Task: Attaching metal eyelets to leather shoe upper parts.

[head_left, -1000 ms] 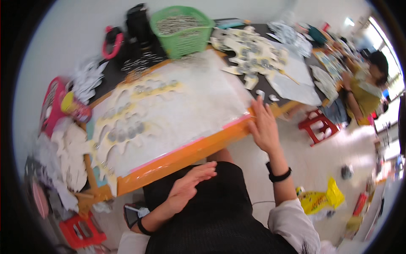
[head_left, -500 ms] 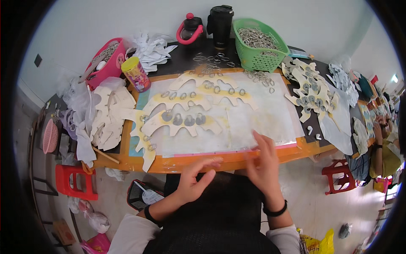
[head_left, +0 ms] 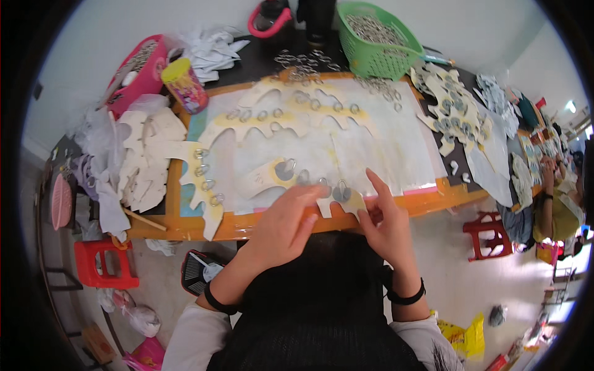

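A cream cut-out piece [head_left: 257, 179] with scalloped edges, grey oval patches and metal rings lies at the near edge of the work sheet. My left hand [head_left: 286, 219] reaches over its middle and hides part of it. The left fingers are stretched out over the piece, the thumb apart. My right hand [head_left: 387, 226] is at the piece's right end, index finger raised and apart from the thumb, thumb tip beside the edge. Farther back lie more cream pieces [head_left: 253, 127] with rings along yellowish edges. Another ringed piece [head_left: 193, 176] stands lengthwise at the left.
A green basket [head_left: 377, 59] full of rings stands behind, with loose rings [head_left: 303, 65] near it. At the left are a pink basket [head_left: 139, 80], a yellow-lidded canister [head_left: 185, 86] and stacked cream cut-outs [head_left: 148, 164]. Patched pieces [head_left: 451, 108] are piled at the right. A co-worker's arm [head_left: 547, 210] shows far right.
The patched piece has moved toward me and to the right, from the middle of the sheet to its near edge. Both hands have come forward to it. The view has tilted slightly down.
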